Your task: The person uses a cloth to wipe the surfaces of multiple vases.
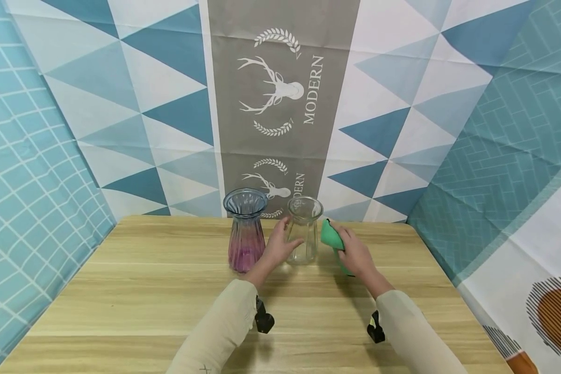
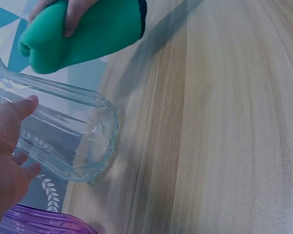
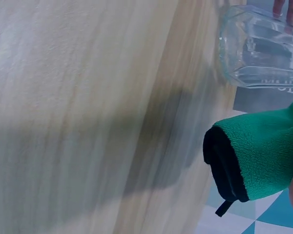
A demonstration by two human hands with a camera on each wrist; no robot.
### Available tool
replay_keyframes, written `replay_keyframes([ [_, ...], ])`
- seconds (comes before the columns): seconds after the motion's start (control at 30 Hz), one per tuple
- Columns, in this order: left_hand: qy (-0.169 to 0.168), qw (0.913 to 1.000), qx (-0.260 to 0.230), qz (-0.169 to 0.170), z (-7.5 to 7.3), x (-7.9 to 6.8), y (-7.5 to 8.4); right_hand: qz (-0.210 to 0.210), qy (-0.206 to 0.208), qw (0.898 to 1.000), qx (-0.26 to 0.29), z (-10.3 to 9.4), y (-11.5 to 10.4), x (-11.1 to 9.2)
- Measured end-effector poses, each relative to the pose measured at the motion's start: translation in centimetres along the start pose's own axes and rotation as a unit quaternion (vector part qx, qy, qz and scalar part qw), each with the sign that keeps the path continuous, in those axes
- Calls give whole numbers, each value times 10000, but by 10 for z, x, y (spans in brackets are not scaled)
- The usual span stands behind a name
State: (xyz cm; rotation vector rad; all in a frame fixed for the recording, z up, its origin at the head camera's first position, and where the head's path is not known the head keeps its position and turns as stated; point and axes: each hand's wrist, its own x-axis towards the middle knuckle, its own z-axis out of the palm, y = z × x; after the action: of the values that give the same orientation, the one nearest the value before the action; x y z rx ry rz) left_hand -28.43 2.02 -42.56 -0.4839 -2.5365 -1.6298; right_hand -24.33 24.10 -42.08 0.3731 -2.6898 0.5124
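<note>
A clear ribbed glass vase [image 1: 304, 244] stands upright near the back of the table. My left hand [image 1: 281, 243] is at its left side, with thumb and fingers spread apart around the glass in the left wrist view. To the right of the vase, my right hand [image 1: 355, 253] grips a folded green cloth [image 1: 332, 236] with dark edging, held above the table. The cloth [image 3: 259, 151] hangs beyond the fingers in the right wrist view, with a small dark loop at its corner. Left of my left hand stands a second vase [image 1: 246, 234], bluish at the rim and purple-pink at the base.
The wooden table [image 1: 145, 291] ends just behind the vases, against a patterned curtain [image 1: 168, 104] printed with triangles and deer heads. Blue tiled fabric [image 1: 23, 156] hangs along the left side. Black wrist mounts [image 1: 264, 317] sit below both sleeves.
</note>
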Motion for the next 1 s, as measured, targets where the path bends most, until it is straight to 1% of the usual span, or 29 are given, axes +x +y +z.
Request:
replay_keyframes([
  [0.17, -70, 10000, 51, 40, -1, 1, -1, -69, 133, 9999, 19, -3, -6, 4],
  [0.33, -175, 9997, 157, 58, -2, 1, -2, -121, 142, 9998, -27, -5, -10, 8],
  [0.5, -250, 9995, 158, 103, -2, 0, -1, -155, 153, 9998, -22, -4, -13, 10],
  [0.7, -380, 9989, 243, 95, -2, 0, 0, -209, -85, 9995, -215, 0, -13, 9],
  [0.9, -393, 9989, 243, 45, -3, -1, 1, -416, -231, 9978, -466, 4, -12, 5],
  [1.0, -405, 9990, 214, -7, -4, -2, 1, -476, -450, 9958, -634, 8, -10, 2],
])
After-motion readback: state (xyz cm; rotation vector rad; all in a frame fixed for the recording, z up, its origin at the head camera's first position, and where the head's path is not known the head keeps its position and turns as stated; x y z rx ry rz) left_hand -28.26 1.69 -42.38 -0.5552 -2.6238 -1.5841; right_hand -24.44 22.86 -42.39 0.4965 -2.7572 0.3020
